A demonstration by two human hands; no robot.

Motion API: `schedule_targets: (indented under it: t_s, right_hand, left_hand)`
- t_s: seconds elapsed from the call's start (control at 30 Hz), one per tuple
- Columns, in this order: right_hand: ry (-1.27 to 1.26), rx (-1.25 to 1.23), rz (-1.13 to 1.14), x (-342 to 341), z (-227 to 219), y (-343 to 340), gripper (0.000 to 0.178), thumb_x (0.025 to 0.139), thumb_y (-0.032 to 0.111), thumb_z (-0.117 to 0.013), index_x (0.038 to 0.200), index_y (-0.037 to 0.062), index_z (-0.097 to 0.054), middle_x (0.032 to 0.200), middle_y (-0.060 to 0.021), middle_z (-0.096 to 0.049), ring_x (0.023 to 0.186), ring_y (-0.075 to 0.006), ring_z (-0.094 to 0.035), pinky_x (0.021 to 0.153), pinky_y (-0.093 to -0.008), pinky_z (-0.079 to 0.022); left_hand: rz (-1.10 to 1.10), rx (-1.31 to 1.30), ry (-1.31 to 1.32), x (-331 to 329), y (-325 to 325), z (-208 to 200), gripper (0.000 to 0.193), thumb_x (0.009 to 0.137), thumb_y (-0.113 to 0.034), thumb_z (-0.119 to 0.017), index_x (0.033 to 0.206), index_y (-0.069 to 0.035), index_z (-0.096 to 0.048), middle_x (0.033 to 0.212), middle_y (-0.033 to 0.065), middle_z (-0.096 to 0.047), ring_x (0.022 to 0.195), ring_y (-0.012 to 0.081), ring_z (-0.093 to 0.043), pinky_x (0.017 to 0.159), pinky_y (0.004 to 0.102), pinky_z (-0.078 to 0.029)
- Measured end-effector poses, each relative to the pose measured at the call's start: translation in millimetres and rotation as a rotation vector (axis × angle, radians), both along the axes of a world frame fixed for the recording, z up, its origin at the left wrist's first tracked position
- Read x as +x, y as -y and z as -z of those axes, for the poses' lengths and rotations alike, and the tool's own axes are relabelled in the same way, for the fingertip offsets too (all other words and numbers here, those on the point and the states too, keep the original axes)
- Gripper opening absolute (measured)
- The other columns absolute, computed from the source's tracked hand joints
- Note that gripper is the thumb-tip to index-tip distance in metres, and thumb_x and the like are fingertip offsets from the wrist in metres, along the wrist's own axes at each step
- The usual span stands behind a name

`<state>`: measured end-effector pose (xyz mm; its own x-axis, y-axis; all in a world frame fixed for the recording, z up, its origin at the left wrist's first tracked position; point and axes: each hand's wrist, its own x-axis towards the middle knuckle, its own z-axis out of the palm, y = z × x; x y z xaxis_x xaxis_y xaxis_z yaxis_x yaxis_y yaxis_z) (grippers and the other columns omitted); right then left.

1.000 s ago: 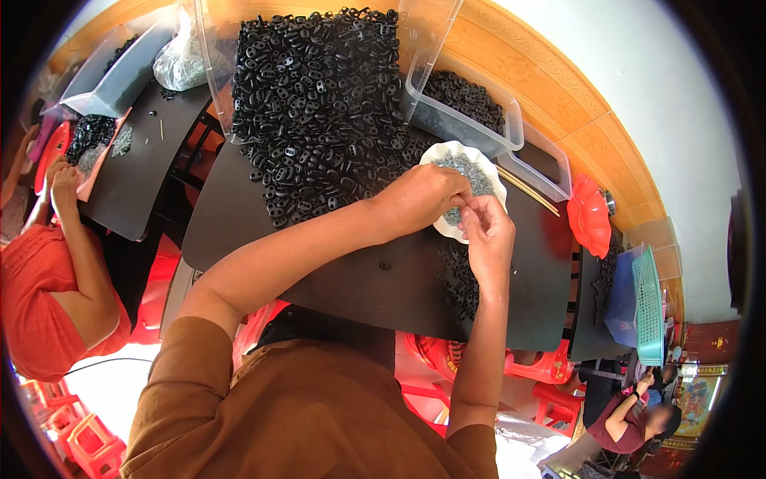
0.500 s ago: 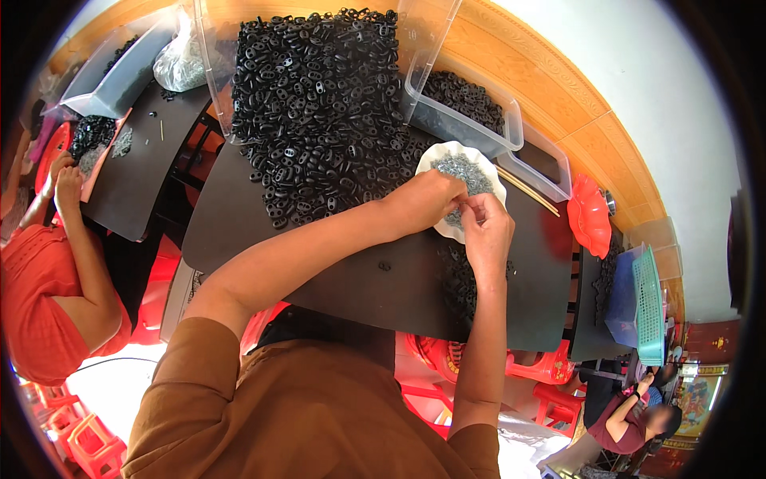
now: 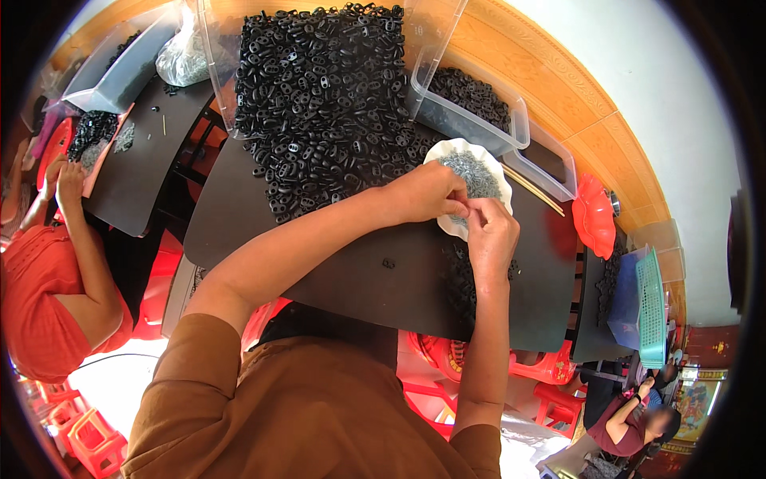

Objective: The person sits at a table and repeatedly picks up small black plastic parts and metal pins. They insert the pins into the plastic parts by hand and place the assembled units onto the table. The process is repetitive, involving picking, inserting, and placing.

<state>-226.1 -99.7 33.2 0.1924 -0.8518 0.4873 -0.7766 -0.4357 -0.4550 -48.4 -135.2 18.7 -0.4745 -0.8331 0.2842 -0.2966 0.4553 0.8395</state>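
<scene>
My left hand [image 3: 429, 192] and my right hand [image 3: 490, 230] meet at their fingertips over the near edge of a white scalloped dish [image 3: 501, 170]. Both are closed in a pinch; whatever lies between the fingers is too small and hidden to name. Small greyish, clear-looking pieces [image 3: 472, 172] fill the dish. Beyond my left forearm spreads a big heap of black oval plastic pieces with two holes [image 3: 319, 112], spilling from a clear bin laid on its side. More black pieces [image 3: 459, 279] lie beside my right wrist.
A clear tub [image 3: 471, 128] of black pieces stands behind the dish, with wooden chopsticks [image 3: 535, 190] and a red scalloped dish [image 3: 594, 217] to the right. One small black piece [image 3: 388, 263] lies on the dark table [image 3: 335, 275]. At left, a person in red [image 3: 60, 295] works at another table.
The view has shifted slightly, moving the table's things a little to the right. My hands stay together at the dish, with small finger movements.
</scene>
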Motion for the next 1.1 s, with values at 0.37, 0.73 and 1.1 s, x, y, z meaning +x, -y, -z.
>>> schedule_targets:
  t_s: [0.37,0.73,1.1]
  right_hand:
    - [0.262,0.118,-0.077,-5.1,3.4,6.0,0.006,0.083,-0.001,-0.072,0.084,0.0004,-0.066,0.077,-0.0068,-0.066,0.063,-0.0159,-0.063,0.059,-0.0296,-0.049]
    - [0.419,0.300,-0.069,-8.0,9.4,6.4,0.009,0.090,0.007,-0.066,0.088,0.0019,-0.059,0.077,-0.0043,-0.063,0.069,-0.0115,-0.061,0.061,-0.0281,-0.048]
    - [0.676,0.527,-0.107,-28.1,9.1,10.9,0.018,0.096,0.018,-0.060,0.086,0.0033,-0.058,0.073,-0.0037,-0.059,0.065,-0.0106,-0.055,0.060,-0.0279,-0.045]
  left_hand:
    - [0.048,0.294,-0.268,-1.7,9.8,7.4,0.013,0.093,-0.008,-0.065,0.090,0.002,-0.071,0.077,0.0062,-0.070,0.070,0.0100,-0.066,0.067,0.0255,-0.057]
    - [-0.049,0.399,-0.441,-18.9,-0.9,15.9,0.018,0.097,-0.015,-0.062,0.088,0.001,-0.064,0.079,0.0040,-0.067,0.070,0.0090,-0.063,0.063,0.0252,-0.054]
    - [-0.156,0.290,-0.682,-19.2,1.8,9.6,0.018,0.099,-0.017,-0.061,0.087,-0.003,-0.063,0.080,0.0017,-0.066,0.071,0.0090,-0.063,0.066,0.0239,-0.054]
